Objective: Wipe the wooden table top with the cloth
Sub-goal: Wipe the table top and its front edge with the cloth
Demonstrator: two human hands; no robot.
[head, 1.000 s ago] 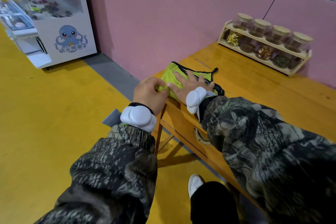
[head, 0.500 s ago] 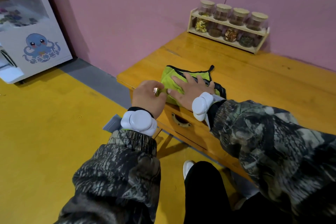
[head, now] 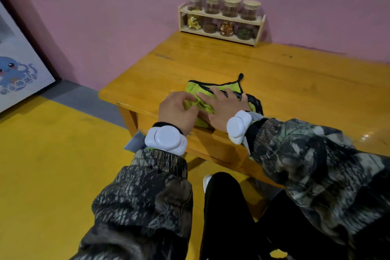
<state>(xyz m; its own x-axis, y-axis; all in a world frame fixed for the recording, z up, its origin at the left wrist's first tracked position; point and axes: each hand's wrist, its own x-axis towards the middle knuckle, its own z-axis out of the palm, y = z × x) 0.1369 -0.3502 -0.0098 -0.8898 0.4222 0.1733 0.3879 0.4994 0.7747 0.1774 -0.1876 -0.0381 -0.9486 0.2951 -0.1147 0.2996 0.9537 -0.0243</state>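
The bench (head: 295,82) has the cloth (head: 192,87) right at its near edge, so a pull could drop it off. The right hand (head: 223,110) presses it with flat fingers; the left hand (head: 177,110) pinches its bunched side.

A single wide-angle view from the person's head looks forward and steeply down over the near edge of the wooden table (head: 274,74); the sleeves (head: 316,164) fill the bottom, the left hand (head: 177,110) and right hand (head: 223,110) on the cloth (head: 192,86) sit close at centre, and the pink wall (head: 105,17) closes the far side
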